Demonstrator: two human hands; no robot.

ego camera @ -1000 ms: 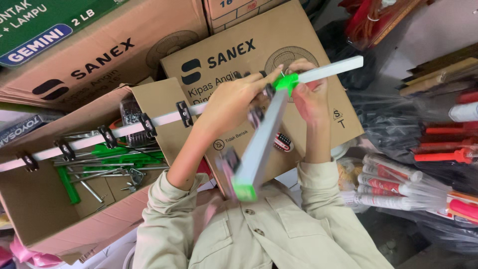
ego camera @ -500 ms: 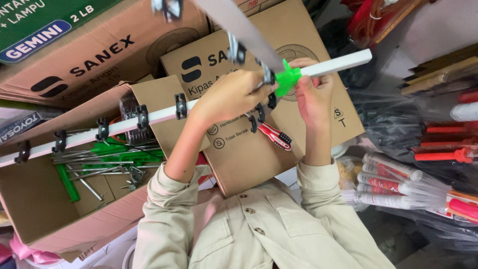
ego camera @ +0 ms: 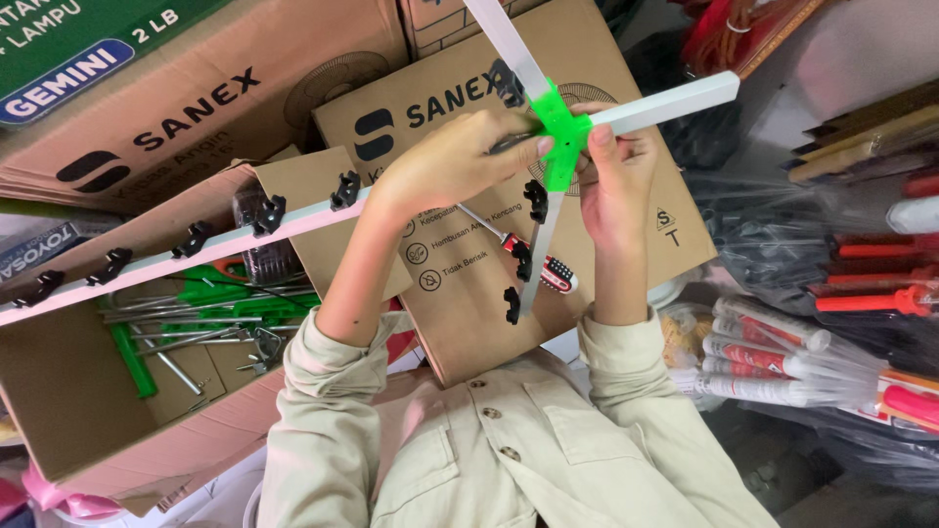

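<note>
A green plastic cross connector [ego camera: 559, 127] joins several white bars in front of my chest. One bar [ego camera: 675, 101] points right and another [ego camera: 504, 39] runs up out of view. A thin bar [ego camera: 536, 256] with black clips hangs down. A long bar [ego camera: 196, 240] with black clips stretches left. My left hand [ego camera: 455, 161] pinches the connector from the left. My right hand [ego camera: 614, 176] grips it from the right, thumb on the right bar. A screwdriver [ego camera: 543, 266] with a red and black handle lies on the cardboard box [ego camera: 626, 244] below my hands.
An open cardboard box [ego camera: 59, 391] at the left holds green plastic parts [ego camera: 132, 357] and metal rods. More printed cartons are stacked at the top. Bundled red and white tubes in plastic [ego camera: 782, 362] and black bags lie at the right.
The white bar that pointed down toward me has swung up and now runs up out of view. Both hands stay at the green connector. The long clipped bar has shifted slightly.
</note>
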